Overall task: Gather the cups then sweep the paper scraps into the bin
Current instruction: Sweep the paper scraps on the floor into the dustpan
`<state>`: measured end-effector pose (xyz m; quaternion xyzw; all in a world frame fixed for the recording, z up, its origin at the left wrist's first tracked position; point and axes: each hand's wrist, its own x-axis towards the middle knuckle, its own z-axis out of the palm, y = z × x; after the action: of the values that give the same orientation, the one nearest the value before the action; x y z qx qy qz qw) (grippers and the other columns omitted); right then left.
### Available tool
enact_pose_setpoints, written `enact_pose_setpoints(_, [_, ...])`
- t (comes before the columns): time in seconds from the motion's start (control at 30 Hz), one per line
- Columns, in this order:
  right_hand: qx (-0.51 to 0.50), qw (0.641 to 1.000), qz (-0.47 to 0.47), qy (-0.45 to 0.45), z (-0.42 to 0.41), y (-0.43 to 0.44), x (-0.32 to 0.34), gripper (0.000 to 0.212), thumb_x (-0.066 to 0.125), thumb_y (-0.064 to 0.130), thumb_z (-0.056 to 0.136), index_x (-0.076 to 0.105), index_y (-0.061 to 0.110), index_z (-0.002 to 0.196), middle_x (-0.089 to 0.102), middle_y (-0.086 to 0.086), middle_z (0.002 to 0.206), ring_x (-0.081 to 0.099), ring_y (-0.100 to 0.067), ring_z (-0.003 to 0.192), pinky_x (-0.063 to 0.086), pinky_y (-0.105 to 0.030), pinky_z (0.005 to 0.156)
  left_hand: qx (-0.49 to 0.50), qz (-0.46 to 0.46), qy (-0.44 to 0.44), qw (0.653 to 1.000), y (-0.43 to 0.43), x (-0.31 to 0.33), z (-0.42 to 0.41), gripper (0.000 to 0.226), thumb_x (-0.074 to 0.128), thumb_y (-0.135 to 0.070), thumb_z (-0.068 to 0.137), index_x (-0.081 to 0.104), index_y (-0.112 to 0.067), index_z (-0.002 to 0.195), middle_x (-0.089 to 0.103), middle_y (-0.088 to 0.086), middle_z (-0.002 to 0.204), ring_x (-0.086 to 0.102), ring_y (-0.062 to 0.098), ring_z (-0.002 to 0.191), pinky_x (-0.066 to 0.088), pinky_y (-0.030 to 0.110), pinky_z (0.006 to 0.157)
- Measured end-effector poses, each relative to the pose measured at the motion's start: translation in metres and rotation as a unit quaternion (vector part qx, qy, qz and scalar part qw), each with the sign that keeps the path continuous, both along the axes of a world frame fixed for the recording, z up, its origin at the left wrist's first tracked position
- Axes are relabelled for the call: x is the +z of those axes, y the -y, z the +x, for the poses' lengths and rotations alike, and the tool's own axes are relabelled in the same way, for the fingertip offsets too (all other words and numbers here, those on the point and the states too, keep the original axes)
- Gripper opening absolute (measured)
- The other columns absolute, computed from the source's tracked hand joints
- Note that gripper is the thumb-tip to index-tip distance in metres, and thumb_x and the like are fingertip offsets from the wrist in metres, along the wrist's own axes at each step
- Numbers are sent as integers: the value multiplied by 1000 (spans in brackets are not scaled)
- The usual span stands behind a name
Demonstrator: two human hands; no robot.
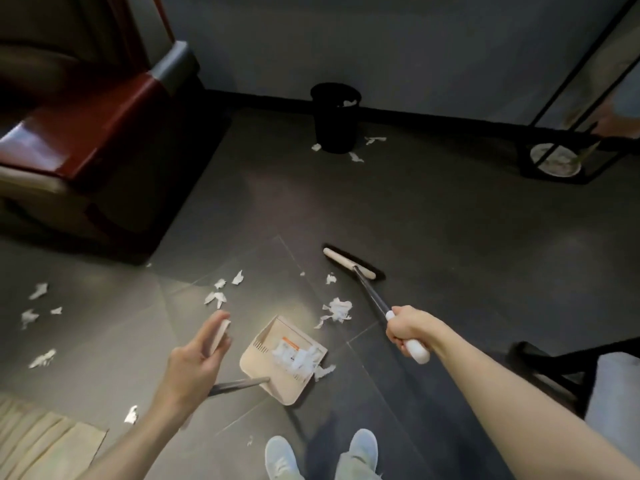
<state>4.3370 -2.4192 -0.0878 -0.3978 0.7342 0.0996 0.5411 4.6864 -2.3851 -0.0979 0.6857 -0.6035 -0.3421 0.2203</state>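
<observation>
Head: red bench (pixel 79 133) left of bin (pixel 335 116)

Floor (pixel 450 220): large dark grey tiles, pale joints. Rear wall (pixel 415 46): pale grey, black skirting (pixel 433 114). Red-cushioned bench (pixel 86 126) at left. Black metal frame (pixel 561 132) at right. Beige mat (pixel 41 441) lower left. Lighting dim.

- Looks like a café or restaurant dining area, not a home.
- At ten o'clock, a long bench seat with glossy red padding and a beige base (pixel 86 133), booth-style.
- Underfoot, large dark grey floor tiles (pixel 450 237); at twelve o'clock, a plain grey wall with black skirting (pixel 415 114).
- At twelve o'clock, by the wall, a small round black waste bin (pixel 334 126).
- At two o'clock, a black metal-framed stand (pixel 568 102).
</observation>
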Motion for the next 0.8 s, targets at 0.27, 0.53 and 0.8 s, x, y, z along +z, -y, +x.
enact_pose_setpoints(0.27, [61,996,64,21,61,-37,10,48,41,-2,75,44,9,122,59,-9,70,55,-17,49,46,-26,50,21,-50,79,995,24,-7,13,28,54,-31,93,43,-47,112,52,2,57,51,23,54,39,34,59])
enact_pose_setpoints(0.53, [-73,974,142,158,89,-63,55,42,41,-1,78,55,22,110,36,1,50,33,-9,40,30,-15,38,19,-50,73,996,21,-2,27,25,53,-30,94,46,-41,115,43,-4,52,45,20,50,36,34,53])
enact_pose_setpoints(0.8, [-53,979,115,161,122,-28,86,32,41,-4,84,51,17,106,34,1,45,32,-8,35,29,-13,35,89,-28,64,994,-19,2,82,28,51,-33,94,47,-42,121,52,5,55,51,19,51,41,35,54])
